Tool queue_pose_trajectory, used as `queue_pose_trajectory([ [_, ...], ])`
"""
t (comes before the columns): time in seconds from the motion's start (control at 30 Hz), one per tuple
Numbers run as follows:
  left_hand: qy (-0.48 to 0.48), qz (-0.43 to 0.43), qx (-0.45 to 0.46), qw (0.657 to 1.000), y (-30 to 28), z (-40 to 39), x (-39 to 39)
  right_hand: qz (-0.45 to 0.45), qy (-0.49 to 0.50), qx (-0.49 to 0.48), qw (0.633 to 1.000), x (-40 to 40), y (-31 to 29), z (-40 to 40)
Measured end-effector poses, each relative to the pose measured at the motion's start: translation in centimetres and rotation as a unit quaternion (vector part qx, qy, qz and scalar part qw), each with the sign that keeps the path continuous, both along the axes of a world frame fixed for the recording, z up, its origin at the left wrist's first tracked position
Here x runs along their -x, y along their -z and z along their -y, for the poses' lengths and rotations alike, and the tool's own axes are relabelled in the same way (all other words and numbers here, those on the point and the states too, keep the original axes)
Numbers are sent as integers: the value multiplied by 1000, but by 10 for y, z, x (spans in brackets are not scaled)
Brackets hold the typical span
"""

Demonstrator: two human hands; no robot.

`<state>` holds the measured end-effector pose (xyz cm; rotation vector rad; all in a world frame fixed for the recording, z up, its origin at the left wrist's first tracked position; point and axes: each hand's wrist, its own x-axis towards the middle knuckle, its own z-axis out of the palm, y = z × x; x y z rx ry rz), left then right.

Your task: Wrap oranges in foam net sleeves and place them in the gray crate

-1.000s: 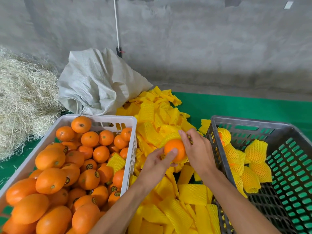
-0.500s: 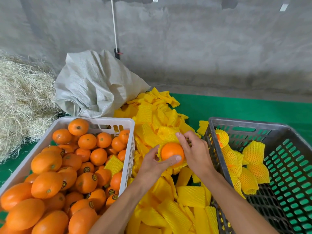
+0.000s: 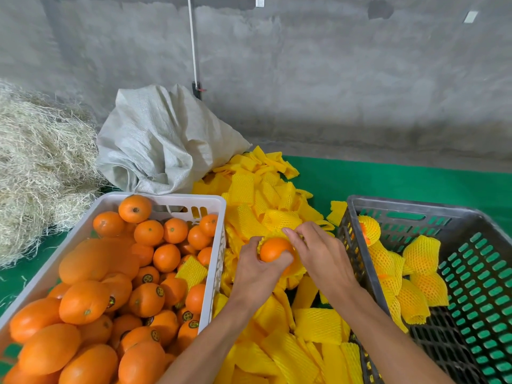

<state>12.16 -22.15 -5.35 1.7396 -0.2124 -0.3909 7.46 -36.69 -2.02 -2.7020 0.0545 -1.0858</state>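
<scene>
The left hand (image 3: 256,268) curls round an orange (image 3: 274,249), thumb and fingers cupping its lower half, and the fruit sits at the top of that grip with its bare, glossy upper face turned toward the camera. It looks nearly round, so no long axis can be made out, and neither stem end nor sticker shows on the visible side. A yellow foam net sleeve (image 3: 295,268) clings round the orange's far and right sides, its open mouth facing up and toward the camera, its mesh bunched below the fruit. The right hand (image 3: 322,254), just right of the orange, pinches the sleeve's upper edge between thumb and forefinger, the other fingers bent loosely. Under both hands lies a heap of loose yellow sleeves (image 3: 315,324). Beside the left forearm stands the white crate (image 3: 213,202) of bare oranges, several bearing small round stickers. Beside the right forearm stands the gray crate (image 3: 401,206), holding a few oranges already netted (image 3: 421,253), set along its near-left side.
</scene>
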Motion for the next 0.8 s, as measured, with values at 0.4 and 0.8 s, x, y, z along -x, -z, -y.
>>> queue_pose_trajectory([
  [0.4,-1,-65,89,994,-1,4,9,50,-78,59,994,1,-5,7],
  [0.8,-5,-147,231,962,-3,-3,-12,-173,-45,-95,979,3,1,-1],
])
